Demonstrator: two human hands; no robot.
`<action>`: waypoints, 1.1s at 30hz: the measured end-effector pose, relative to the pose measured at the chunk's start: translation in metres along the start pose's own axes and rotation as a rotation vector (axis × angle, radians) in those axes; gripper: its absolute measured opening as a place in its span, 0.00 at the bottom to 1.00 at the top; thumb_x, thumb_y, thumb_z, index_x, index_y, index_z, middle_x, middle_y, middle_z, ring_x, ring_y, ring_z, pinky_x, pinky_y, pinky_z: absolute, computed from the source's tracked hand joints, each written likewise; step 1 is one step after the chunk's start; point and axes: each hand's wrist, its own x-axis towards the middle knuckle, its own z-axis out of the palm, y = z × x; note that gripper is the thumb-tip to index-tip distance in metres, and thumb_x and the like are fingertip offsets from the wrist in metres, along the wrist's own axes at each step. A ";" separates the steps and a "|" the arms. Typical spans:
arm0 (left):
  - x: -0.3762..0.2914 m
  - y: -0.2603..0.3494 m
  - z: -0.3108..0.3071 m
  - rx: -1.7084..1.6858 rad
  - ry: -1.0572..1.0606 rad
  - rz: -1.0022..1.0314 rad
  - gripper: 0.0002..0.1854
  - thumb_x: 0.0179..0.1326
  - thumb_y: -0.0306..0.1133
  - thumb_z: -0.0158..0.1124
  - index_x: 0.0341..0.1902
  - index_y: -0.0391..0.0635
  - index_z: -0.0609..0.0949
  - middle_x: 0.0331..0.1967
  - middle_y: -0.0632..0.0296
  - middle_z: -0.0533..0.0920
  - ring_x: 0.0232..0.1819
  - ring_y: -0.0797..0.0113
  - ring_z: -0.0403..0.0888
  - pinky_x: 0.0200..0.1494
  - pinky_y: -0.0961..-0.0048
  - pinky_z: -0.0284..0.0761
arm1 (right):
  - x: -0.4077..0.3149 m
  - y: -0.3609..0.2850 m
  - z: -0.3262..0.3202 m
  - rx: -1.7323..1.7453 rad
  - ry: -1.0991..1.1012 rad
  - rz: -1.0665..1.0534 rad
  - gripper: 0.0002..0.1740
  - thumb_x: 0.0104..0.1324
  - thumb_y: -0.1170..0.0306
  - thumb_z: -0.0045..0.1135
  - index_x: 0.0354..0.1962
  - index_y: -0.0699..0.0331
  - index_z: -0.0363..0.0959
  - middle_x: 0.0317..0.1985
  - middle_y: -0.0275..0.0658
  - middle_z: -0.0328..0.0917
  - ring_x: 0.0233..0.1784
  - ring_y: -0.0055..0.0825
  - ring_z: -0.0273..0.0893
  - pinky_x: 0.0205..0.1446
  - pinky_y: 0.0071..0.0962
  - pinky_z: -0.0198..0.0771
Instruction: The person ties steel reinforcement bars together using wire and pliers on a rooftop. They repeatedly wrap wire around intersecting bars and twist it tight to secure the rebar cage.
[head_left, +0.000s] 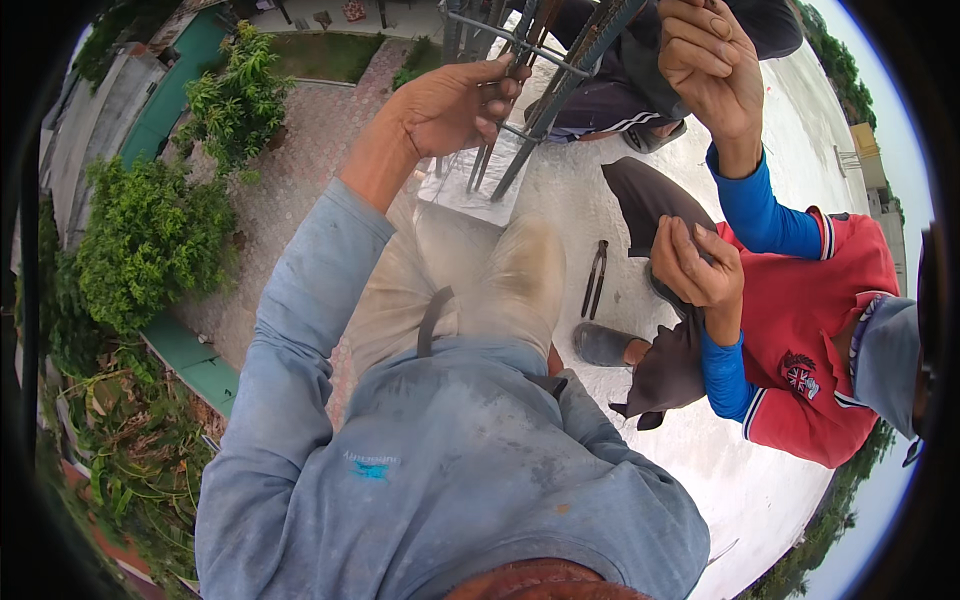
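My left hand (465, 101) is raised at a column cage of ribbed steel rebar (559, 97). Its thumb and fingers close around one thin bar on the cage's near side. Square stirrup rings (517, 39) cross the upright bars. My right arm hangs at my side, and only a sliver of my right hand (554, 361) shows beside my hip; the rest is hidden. On the pale concrete to the right of my knee lie steel end-cutting pincers (596, 279), their handles pointing towards me.
A co-worker in a red shirt (806, 337) squats close on my right, one hand (697, 262) low, the other (709, 67) raised near the cage. Another person in dark striped trousers (600, 112) is behind the bars. The concrete slab (555, 187) drops to a paved yard (300, 135) with trees.
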 end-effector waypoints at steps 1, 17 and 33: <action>0.001 0.000 -0.002 -0.002 -0.004 0.003 0.19 0.73 0.44 0.67 0.55 0.41 0.82 0.32 0.74 0.77 0.33 0.83 0.72 0.27 0.84 0.63 | -0.010 0.050 0.009 -0.118 0.013 0.065 0.13 0.68 0.63 0.55 0.37 0.65 0.78 0.28 0.34 0.75 0.25 0.24 0.71 0.27 0.26 0.65; -0.004 0.006 0.019 0.590 0.358 0.491 0.08 0.70 0.35 0.70 0.40 0.43 0.86 0.26 0.73 0.80 0.27 0.81 0.73 0.27 0.80 0.67 | -0.254 0.406 0.021 -0.688 -0.095 0.524 0.18 0.60 0.73 0.54 0.46 0.71 0.83 0.38 0.47 0.87 0.36 0.36 0.83 0.38 0.39 0.76; -0.021 0.020 0.007 0.010 0.019 -0.003 0.21 0.76 0.43 0.64 0.56 0.35 0.82 0.42 0.60 0.87 0.22 0.88 0.61 0.15 0.90 0.52 | -0.222 0.195 0.069 -0.713 0.347 0.091 0.25 0.65 0.83 0.44 0.60 0.68 0.72 0.44 0.47 0.83 0.44 0.39 0.82 0.51 0.37 0.76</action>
